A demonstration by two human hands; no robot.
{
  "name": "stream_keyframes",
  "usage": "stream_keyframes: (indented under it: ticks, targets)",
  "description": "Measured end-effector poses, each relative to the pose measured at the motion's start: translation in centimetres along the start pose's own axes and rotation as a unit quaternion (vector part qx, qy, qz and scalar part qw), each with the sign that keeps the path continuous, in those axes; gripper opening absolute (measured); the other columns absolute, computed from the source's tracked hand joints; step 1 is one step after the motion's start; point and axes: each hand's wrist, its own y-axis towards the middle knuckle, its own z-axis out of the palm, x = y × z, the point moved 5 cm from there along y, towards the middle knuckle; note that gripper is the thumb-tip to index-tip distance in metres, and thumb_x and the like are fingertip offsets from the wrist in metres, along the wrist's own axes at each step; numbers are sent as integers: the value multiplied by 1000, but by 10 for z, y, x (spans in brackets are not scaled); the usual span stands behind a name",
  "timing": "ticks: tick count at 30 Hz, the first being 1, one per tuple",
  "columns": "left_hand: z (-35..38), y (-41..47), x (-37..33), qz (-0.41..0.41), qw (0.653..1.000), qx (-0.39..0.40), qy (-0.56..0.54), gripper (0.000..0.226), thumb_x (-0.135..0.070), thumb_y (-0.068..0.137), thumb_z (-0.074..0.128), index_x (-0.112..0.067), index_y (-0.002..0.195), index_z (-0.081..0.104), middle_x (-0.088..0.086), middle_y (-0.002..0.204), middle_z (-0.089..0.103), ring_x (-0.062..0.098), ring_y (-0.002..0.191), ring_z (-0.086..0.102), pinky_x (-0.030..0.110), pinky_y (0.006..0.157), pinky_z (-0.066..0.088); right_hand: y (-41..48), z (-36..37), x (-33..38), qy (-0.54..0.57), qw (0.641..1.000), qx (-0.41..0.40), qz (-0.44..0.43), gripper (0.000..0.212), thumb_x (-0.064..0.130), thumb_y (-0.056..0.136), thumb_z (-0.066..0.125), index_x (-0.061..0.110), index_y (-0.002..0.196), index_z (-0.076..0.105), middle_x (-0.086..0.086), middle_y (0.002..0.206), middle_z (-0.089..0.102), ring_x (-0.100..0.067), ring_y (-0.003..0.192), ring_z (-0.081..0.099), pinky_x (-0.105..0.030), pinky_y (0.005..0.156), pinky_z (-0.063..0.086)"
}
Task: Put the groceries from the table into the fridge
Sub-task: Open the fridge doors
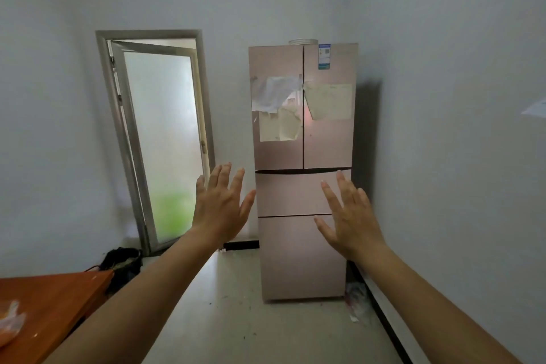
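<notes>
A tall pinkish fridge (322,145) stands against the far wall, with two upper doors and two drawers below, all closed. Papers are stuck on the upper doors. My left hand (220,204) is raised in front of me with fingers spread, holding nothing, just left of the fridge. My right hand (350,219) is likewise raised and spread, in front of the lower drawers. Neither hand touches the fridge. At the bottom left is the corner of an orange wooden table (56,301), with a clear plastic bag (10,325) lying at its left edge; the bag's contents are blurred.
A frosted glass door (159,142) stands ajar left of the fridge. A black bag (121,260) lies on the floor by the door and table. Crumpled plastic (357,301) lies by the right wall beside the fridge. Pale floor stretches between me and the fridge.
</notes>
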Motion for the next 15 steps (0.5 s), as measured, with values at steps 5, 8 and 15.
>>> stream_keyframes:
  ticks: [5, 8, 15]
  targets:
    - [79, 79, 10, -1, 1000, 8, -3, 69, -61, 95, 23, -19, 143, 49, 15, 151, 45, 36, 140, 41, 61, 110, 32, 97, 67, -32, 46, 999, 16, 16, 85, 62, 95, 43, 24, 160, 3, -10, 168, -8, -31, 155, 4, -51, 124, 16]
    - [135, 122, 24, -9, 1000, 14, -9, 70, -62, 95, 21, -19, 143, 49, 14, 151, 44, 36, 140, 41, 60, 110, 31, 149, 117, -43, 49, 999, 18, 0, 86, 62, 94, 46, 24, 160, 6, -10, 168, -4, -32, 154, 10, -53, 122, 22]
    - [290, 239, 65, -17, 998, 56, -27, 70, -62, 97, 17, -24, 155, 28, 8, 164, 21, 28, 151, 18, 54, 119, 16, 276, 249, -70, 14, 999, 41, 2, 85, 62, 96, 43, 24, 160, 2, -11, 167, -5, -30, 155, 6, -48, 124, 16]
